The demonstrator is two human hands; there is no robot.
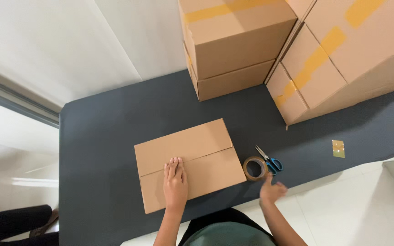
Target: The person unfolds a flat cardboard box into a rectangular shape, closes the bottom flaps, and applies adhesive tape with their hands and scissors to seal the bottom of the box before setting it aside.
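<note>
On top of the closed cardboard box (189, 163), the left hand (175, 181) lies flat, palm down, fingers held together and stretched toward the seam where the two top flaps meet. It presses on the near flap and grips nothing. The box sits on the dark grey surface (101, 136), turned slightly so its long edges slant up to the right, with its near edge close to the person's body.

To the right, the right hand (272, 190) hangs in the air just past the near edge of the surface, empty, fingers loosely spread and a little blurred. It is nearest to the roll of clear packing tape (255, 168), which lies flat just beside the box's right-hand corner; hand and roll are apart. A pair of blue-handled scissors (269, 160) lies against the far side of the roll, blades pointing away to the upper left.

Farther right on the surface, well apart from the scissors, lies a small yellowish scrap of tape (338, 148). At the back stand taped cardboard boxes: a stack of two (233, 45) upright, and beside it a larger leaning group (343, 59) tilted against the stack, sealed with yellow-brown tape strips.
</note>
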